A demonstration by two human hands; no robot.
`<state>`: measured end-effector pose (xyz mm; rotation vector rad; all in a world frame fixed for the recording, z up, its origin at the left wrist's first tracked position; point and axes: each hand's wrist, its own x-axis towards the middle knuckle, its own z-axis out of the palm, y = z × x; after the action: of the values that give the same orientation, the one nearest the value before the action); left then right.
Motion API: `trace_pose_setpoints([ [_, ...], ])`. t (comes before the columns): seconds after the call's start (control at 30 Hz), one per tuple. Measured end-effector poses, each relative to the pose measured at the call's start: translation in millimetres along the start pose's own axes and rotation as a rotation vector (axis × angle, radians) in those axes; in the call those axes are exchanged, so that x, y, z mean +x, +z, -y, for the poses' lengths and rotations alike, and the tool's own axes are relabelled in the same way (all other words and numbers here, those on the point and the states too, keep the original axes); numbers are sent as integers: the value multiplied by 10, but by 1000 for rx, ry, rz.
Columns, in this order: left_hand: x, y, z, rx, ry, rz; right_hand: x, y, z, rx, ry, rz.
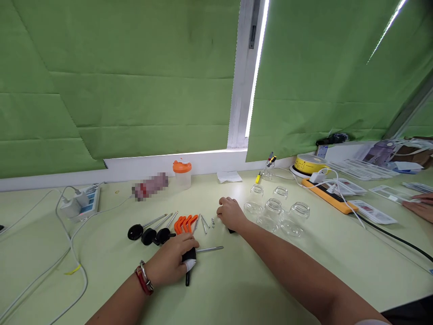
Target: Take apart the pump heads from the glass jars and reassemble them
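Note:
My left hand (176, 257) is closed round a black round-topped part (188, 255) with a long metal rod (210, 249) pointing right and a black stick-like piece below it. White material covers one of that hand's fingertips. Fingers curled, my right hand (231, 214) rests on the table just right of some tiny metal pieces (213, 222); what its fingertips hold is hidden. Beneath its palm a small black thing (232, 231) peeks out. Left of centre lie three black lids (135, 232) with metal rods, several orange curved pieces (186, 223) and slim metal rods (204, 224).
Several clear glass jars (295, 220) stand right of my right hand. Behind are an orange-lidded container (182, 175), folded paper (229, 177) and screwdrivers (267, 167). An orange power strip (329, 196) lies right, a white one (88, 201) left with cables. Another person's hand (419, 206) is far right.

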<state>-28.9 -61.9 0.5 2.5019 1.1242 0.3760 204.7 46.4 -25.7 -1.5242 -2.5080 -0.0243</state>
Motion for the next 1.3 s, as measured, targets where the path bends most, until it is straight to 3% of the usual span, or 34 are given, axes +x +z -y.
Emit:
trace_pose_setpoints([
  [0.4,3,20,47,-8,-27,1,-64,6,65,-20,-13,31],
  [0.73,11,78,124,-14,-43,-20,-576,-229,187,52,-115,116],
  [1.0,62,130,42,-40,-25,4,-893,-254,89,318,23,166],
  [1.3,98,229,5,-46,-55,-2,-955,-238,5,525,28,165],
])
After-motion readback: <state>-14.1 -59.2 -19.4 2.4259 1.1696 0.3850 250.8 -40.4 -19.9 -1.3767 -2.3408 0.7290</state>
